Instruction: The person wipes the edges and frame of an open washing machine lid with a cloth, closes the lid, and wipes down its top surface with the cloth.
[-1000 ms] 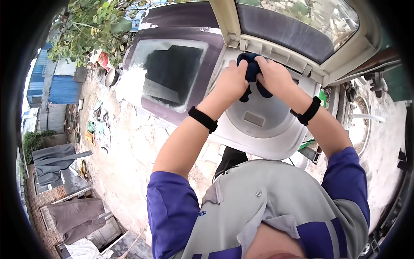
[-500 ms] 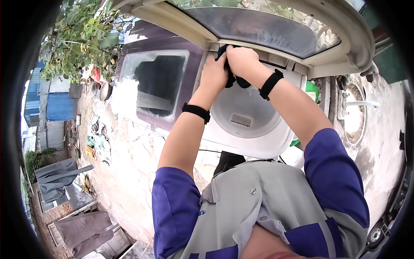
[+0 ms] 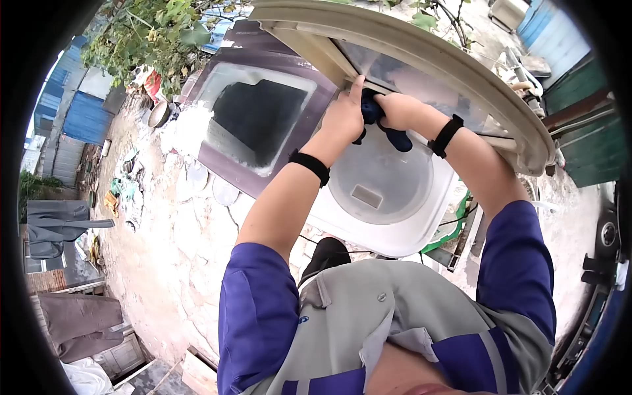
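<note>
Right hand [image 3: 399,110] first: from my remote seat I see it closed on a dark blue cloth [image 3: 370,112], bunched just to its left, between it and the left hand [image 3: 345,117]. That left hand has its index finger raised, the others curled against the cloth; I cannot tell whether they grip. Lengthwise, the cloth slants beneath the right hand, the nearer one, its loose end hanging above the pale tub [image 3: 409,176].

my left hand [image 3: 343,120] and my right hand [image 3: 399,112] are holding a dark blue cloth [image 3: 398,139] over the white tub [image 3: 382,178]. the lid [image 3: 382,26] is standing open, and one left finger [image 3: 357,91] is sticking up near it. i am wearing two black bands [image 3: 446,137].
</note>
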Motion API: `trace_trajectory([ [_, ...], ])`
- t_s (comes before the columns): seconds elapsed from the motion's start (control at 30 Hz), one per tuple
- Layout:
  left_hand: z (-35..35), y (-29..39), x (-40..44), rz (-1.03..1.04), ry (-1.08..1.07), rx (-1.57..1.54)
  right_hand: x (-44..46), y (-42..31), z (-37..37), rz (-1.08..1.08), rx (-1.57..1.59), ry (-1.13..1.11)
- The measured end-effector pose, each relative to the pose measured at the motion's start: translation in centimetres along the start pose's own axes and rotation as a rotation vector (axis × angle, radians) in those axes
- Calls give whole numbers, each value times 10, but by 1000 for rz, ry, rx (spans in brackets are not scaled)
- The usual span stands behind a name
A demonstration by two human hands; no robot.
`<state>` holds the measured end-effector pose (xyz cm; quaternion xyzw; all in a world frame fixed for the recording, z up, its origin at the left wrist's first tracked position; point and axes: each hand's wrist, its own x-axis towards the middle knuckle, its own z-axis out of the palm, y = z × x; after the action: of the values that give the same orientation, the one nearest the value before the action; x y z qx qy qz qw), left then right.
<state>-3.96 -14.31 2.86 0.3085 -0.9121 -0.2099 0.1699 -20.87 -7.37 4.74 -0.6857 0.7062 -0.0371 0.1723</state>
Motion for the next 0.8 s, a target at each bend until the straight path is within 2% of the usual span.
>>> trace_trajectory([
  [0.13, -4, -1, 5, -3, 38, 24, 4, 7, -7, -99, 19, -27],
  [0.3, -1, -3, 10, 0, -10, 60, 2, 1, -16, -36, 5, -56],
  [0.43, 9, -4, 22, -35, -80, 192, -1, 6, -11, -57, 11, 25],
  [0.57, 1, 3, 29, -88, -181, 174, -7, 6, -16, -7, 3, 37],
  [0.8, 9, -5, 33, -54, -167, 127, -4, 7, -9, 7, 8, 95],
])
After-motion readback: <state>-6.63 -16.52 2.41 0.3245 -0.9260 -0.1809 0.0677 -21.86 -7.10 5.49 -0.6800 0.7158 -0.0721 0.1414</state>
